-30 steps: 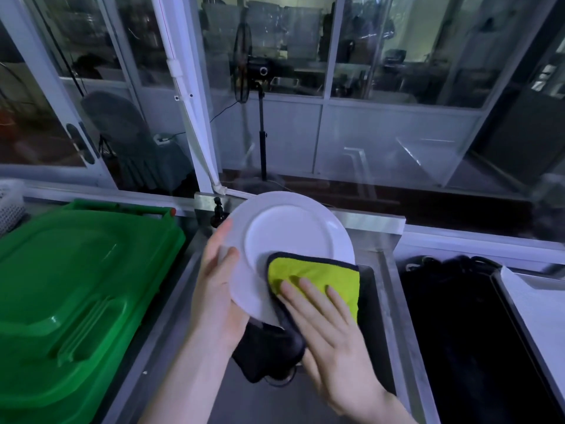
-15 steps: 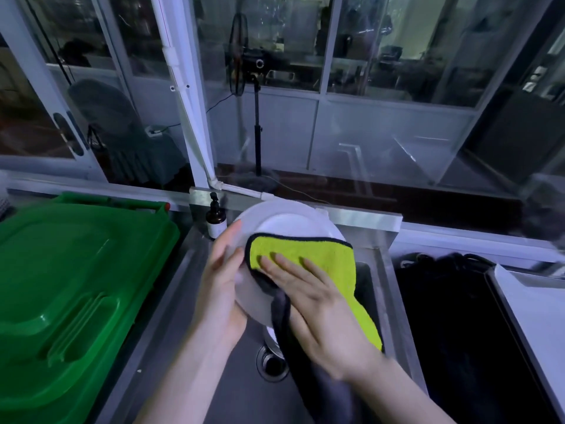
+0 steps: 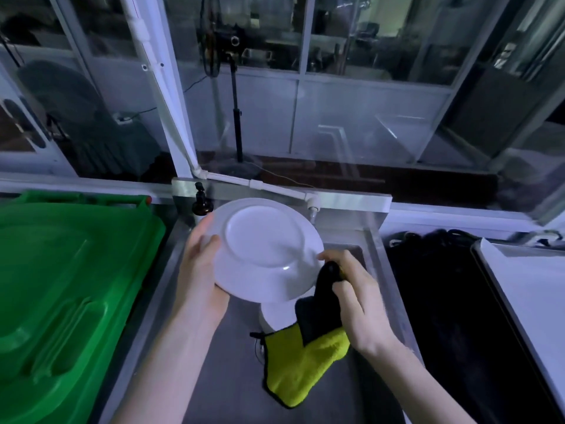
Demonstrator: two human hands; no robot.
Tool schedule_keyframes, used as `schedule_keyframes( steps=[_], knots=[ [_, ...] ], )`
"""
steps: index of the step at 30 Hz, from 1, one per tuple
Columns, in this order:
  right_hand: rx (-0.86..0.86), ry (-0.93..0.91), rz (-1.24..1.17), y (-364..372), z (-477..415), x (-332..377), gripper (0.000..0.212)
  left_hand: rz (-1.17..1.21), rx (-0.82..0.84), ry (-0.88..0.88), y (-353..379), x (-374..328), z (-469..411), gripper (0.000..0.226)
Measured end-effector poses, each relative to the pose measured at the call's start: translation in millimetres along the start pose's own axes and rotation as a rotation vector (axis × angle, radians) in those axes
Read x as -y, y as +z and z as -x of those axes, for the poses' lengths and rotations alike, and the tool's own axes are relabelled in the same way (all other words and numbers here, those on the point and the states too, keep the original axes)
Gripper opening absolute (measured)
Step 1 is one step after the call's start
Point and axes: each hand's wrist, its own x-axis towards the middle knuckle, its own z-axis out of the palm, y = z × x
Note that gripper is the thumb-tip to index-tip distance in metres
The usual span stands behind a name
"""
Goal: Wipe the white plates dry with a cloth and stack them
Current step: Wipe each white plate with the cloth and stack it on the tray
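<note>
Plate [image 3: 266,249] up over the steel sink [image 3: 220,377], tilted, underside to us, foot ring showing. Left hand [image 3: 201,276] grips the plate's left rim, thumb on the back, fingers curled beneath. Right hand [image 3: 357,298] sits at the plate's right rim, curled tight round a bunched yellow-and-black cloth [image 3: 301,365], one fingertip touching the edge. The cloth's loose end hangs below the plate. Directly under the plate is a white piece [image 3: 275,316], partly hidden. Green bin lid [image 3: 61,286] crowds the plate's left, dark heap [image 3: 443,301] lies to its right, pump bottle [image 3: 201,203] stands just behind its far rim.
</note>
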Motion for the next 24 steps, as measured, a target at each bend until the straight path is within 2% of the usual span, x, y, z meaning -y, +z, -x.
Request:
schedule_keyframes(
  steps=[2,5,7,10,13,16,21,23,24],
  knots=[
    [0.032,-0.047,0.170,8,1,3,0.040,0.018,-0.027,-0.032,-2,-2,-3,0.036],
    [-0.034,-0.147,0.481,17,0,10,0.059,-0.005,0.022,-0.035,-5,-6,-9,0.048],
    [-0.104,-0.261,0.572,19,0,12,0.057,-0.044,0.071,-0.038,-5,-9,-14,0.060],
    [-0.076,-0.355,0.606,16,1,11,0.053,-0.010,0.053,-0.124,-3,-7,-21,0.063],
    [-0.122,-0.372,0.679,11,4,11,0.045,0.010,0.043,-0.196,6,0,-23,0.042],
    [-0.291,-0.374,0.724,5,9,9,0.033,0.011,0.069,-0.249,25,5,-20,0.024],
    [-0.458,-0.319,0.689,-25,21,5,0.020,0.006,0.108,-0.350,68,8,-1,0.014],
    [-0.509,-0.249,0.687,-44,25,6,0.016,0.065,0.155,-0.361,88,8,12,0.005],
    [-0.545,-0.195,0.671,-56,29,7,0.017,0.091,0.204,-0.367,97,9,18,0.008]
  ],
)
